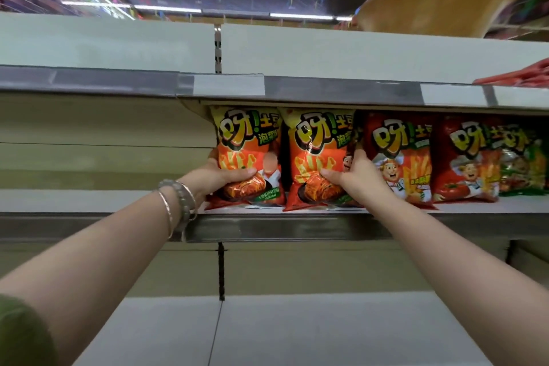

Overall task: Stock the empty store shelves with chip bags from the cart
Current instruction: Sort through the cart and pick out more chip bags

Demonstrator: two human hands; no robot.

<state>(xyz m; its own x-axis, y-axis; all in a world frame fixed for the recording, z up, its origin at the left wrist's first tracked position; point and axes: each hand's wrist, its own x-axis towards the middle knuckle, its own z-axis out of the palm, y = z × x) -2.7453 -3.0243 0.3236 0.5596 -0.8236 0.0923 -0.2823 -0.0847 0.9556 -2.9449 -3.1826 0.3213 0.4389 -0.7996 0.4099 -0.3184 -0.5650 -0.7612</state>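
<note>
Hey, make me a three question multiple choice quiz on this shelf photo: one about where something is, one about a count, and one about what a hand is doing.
1. Where in the row does the green bag stand?
A) at the right end
B) at the left end
C) between two orange ones

2. How many orange bags stand on the shelf?
A) one
B) two
C) four

3. What is the left hand doing?
A) hanging open
B) pressing flat on the shelf edge
C) gripping the left orange bag

Answers:
1 A: it stands to the right of the red bags, last in the row.
2 B: only the left one and the right orange bag are orange.
3 C: its thumb lies across the bag's front.
</note>
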